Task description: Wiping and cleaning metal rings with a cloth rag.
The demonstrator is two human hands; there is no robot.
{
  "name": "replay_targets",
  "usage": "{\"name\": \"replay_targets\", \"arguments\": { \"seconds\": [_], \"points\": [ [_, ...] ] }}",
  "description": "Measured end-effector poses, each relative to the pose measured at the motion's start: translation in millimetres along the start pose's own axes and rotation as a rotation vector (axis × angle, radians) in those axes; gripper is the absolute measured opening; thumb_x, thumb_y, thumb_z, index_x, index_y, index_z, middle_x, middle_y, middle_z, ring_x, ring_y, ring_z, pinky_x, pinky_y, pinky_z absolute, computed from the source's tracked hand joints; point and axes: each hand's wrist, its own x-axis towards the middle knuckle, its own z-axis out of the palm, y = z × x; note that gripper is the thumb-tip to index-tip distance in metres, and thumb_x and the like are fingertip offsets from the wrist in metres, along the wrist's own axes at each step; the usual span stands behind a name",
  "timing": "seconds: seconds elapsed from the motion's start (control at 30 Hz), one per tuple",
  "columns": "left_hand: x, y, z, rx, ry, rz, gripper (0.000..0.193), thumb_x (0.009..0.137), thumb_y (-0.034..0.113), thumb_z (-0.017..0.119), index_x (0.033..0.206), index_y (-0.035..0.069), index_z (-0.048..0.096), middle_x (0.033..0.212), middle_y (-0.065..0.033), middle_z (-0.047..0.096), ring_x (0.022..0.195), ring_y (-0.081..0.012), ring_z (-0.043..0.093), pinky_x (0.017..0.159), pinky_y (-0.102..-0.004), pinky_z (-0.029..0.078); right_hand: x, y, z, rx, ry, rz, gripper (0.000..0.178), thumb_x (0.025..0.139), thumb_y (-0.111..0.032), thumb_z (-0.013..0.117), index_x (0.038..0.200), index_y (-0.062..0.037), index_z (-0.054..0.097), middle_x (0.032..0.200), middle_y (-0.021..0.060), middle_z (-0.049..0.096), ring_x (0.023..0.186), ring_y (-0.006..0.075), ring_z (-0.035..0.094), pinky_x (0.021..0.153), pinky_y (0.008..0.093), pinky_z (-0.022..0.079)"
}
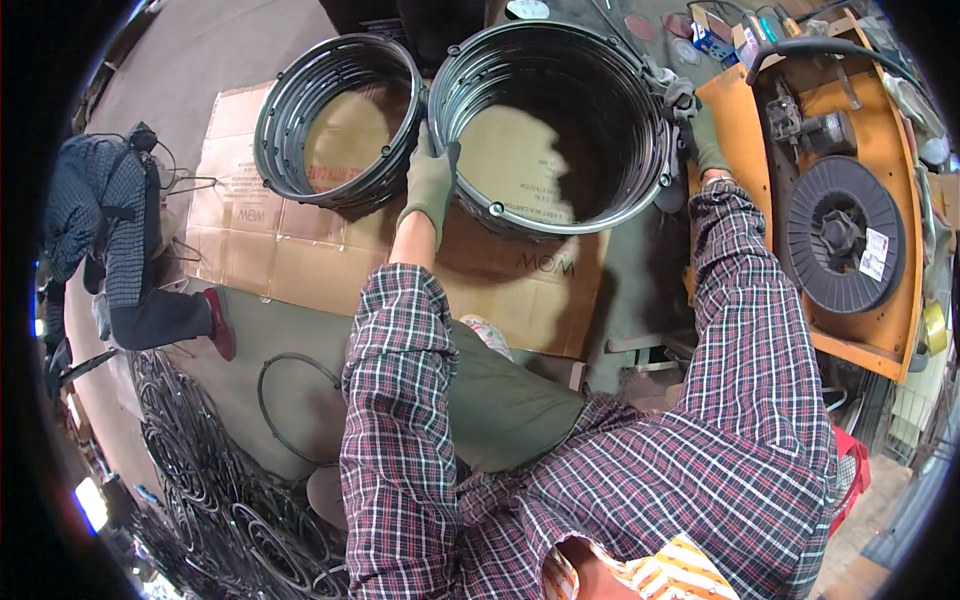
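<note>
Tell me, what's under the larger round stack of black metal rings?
A flat brown cardboard sheet shows through its open middle and beyond its near edge. Whatever lies directly beneath the larger stack of rings is covered.

Muted light where I work
Shadow darkens the cardboard (320,250); thin glints on my black hoops (632,120); glare lower left; fisheye rim bent, dark.
</note>
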Motion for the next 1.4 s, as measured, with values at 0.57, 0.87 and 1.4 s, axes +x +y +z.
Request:
{"name": "replay_targets", "arguments": {
  "seconds": [0.57, 0.87, 1.4],
  "points": [
    [-23.2, 27.1, -10.9, 0.351, 0.097, -0.06, 0.065, 0.095, 0.037, 0.052, 0.15, 0.008, 0.034, 0.135, -0.0266, 0.054, 0.124, -0.0406, 0.053, 0.103, -0.0449, 0.043, -51.2, -36.9, -35.6, -0.118, 0.282, 0.028, 0.025, 0.089, -0.02, 0.067, 0.107, -0.002, 0.068, 0.088, 0.0086, 0.07, 0.079, 0.017, 0.067, 0.071, 0.0361, 0.053],
    [-29.8, 38.9, -8.7, 0.231, 0.043, -0.073, 0.048, 0.095, 0.031, 0.048, 0.132, 0.002, 0.054, 0.119, -0.0267, 0.064, 0.114, -0.0411, 0.06, 0.097, -0.0452, 0.047, -40.6, -54.5, -21.4, -0.158, -0.178, 0.053, 0.043, 0.084, -0.042, 0.069, 0.103, -0.0036, 0.071, 0.082, 0.0108, 0.07, 0.073, 0.0199, 0.064, 0.07, 0.0364, 0.049],
    [-35.4, 47.7, -6.7, 0.485, 0.011, -0.097, 0.055, 0.097, 0.036, 0.048, 0.142, 0.006, 0.043, 0.133, -0.0213, 0.057, 0.121, -0.0378, 0.056, 0.101, -0.0461, 0.046, -33.6, -50.4, -8.9, -0.193, -0.109, 0.011, 0.048, 0.088, -0.05, 0.06, 0.094, -0.0043, 0.073, 0.076, 0.0174, 0.069, 0.071, 0.0313, 0.067, 0.064, 0.0415, 0.048]
  ]
}}
